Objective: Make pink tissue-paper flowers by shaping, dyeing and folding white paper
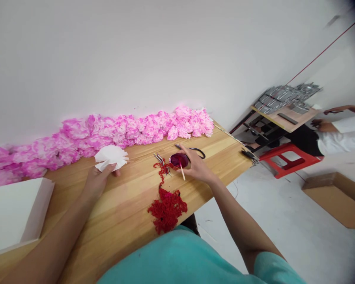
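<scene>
My left hand (99, 182) pinches the lower edge of a fluffy white paper flower (111, 155), its layers fanned out above the table. On the right, my right hand (199, 167) curves its fingers and thumb around a small cup of dark magenta liquid (176, 159). A thin pale stick (183, 174) leans out of that cup. Metal tools (159, 159), perhaps tweezers or scissor blades, lie just left of the cup beside tangled red yarn. A black loop handle (201, 152) shows behind my right hand. Closer to my body sits a heap of red yarn (167, 210).
Pink and white paper flowers (118, 132) line the wall side of the wooden table (130, 213). A stack of white paper (12, 213) lies at the left. Beyond the table's right edge are a red stool (292, 159), a cardboard box (337, 201) and another person's white sleeve (349, 132).
</scene>
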Tool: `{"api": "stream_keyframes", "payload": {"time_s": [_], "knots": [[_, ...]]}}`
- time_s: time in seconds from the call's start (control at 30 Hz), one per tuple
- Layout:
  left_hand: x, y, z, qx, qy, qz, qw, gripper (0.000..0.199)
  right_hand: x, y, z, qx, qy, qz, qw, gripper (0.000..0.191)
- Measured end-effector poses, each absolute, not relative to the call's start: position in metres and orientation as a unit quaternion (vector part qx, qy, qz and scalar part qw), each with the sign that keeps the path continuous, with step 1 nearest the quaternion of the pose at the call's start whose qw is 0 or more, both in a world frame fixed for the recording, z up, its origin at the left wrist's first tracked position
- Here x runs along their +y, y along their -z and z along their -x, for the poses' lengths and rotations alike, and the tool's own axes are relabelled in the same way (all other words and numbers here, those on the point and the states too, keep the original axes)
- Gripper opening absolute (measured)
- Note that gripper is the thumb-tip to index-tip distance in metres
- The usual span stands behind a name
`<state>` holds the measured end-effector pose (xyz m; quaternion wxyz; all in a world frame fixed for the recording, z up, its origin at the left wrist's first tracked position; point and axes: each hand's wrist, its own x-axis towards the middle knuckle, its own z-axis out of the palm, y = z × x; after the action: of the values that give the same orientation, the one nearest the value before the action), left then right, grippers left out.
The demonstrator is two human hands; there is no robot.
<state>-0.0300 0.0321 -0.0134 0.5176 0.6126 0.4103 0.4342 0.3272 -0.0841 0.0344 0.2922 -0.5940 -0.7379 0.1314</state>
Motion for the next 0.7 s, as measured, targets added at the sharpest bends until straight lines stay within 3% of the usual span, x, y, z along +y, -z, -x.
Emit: {"api": "stream_keyframes", "payload": {"time_s": [0.7], "knots": [[0.029,0.007,0.027,0.403,-0.426,-0.601,0.543,0.034,-0.058,-0.035,-0.263,-0.783,-0.198,0.524,0.271,0.104]]}}
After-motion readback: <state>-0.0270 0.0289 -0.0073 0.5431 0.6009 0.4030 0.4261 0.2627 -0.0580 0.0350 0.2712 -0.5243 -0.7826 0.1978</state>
